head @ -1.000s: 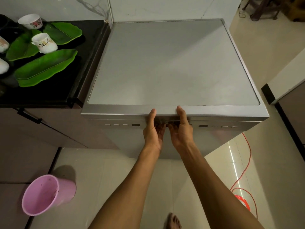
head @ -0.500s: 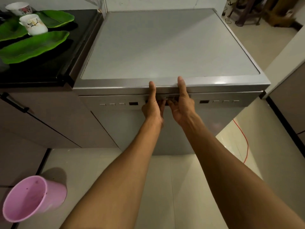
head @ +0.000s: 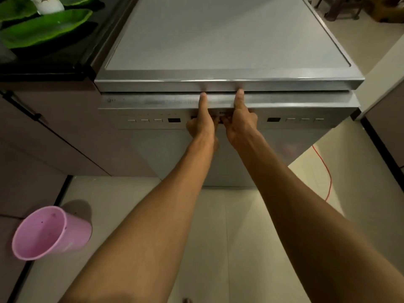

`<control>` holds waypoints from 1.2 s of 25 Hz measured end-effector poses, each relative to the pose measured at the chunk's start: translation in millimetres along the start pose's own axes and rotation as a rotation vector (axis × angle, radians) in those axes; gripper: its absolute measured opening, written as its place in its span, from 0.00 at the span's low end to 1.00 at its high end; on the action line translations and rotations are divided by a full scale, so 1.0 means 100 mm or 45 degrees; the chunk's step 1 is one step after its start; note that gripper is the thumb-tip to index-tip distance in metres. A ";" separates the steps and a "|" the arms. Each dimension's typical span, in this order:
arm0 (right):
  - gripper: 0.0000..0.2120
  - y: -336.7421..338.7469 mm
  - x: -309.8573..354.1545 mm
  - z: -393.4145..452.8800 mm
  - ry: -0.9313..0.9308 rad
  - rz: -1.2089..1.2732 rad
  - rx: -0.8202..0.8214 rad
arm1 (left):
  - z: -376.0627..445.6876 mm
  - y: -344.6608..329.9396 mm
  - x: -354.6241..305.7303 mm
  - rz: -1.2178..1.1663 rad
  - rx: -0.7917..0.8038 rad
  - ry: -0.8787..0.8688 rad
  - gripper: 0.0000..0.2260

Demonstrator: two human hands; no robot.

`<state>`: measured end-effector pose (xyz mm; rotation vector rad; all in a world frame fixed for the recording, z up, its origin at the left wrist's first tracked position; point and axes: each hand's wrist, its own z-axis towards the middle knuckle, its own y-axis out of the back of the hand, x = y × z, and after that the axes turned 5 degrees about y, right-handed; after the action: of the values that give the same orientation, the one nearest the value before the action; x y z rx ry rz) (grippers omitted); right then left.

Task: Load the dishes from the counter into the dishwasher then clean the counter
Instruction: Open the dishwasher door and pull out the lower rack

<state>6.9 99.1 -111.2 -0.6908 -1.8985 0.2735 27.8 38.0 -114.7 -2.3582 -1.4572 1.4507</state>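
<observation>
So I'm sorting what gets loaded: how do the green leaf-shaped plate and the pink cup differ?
The green leaf-shaped plate lies flat on the black counter; the pink cup sits on the floor, tilted, its mouth towards the camera. The plate is shallow and long, the cup deep and round. No hand touches either.

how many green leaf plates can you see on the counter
2: a whole one on the dark counter, another behind it, cut by the frame. More may lie out of view.

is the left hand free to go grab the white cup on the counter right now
Probably not yet. The left hand grips the dishwasher door handle alongside the right hand, and the white cup sits far off to the left among the green leaf plates.
</observation>
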 end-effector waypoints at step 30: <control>0.05 2.85 -1.58 -2.90 0.222 -1.439 0.240 | -2.22 3.33 1.99 0.642 -0.038 0.692 0.09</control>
<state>408.4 202.8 -246.9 0.5106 -1.7794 -0.3193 442.9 84.3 -273.2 -2.9461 -0.7937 0.7107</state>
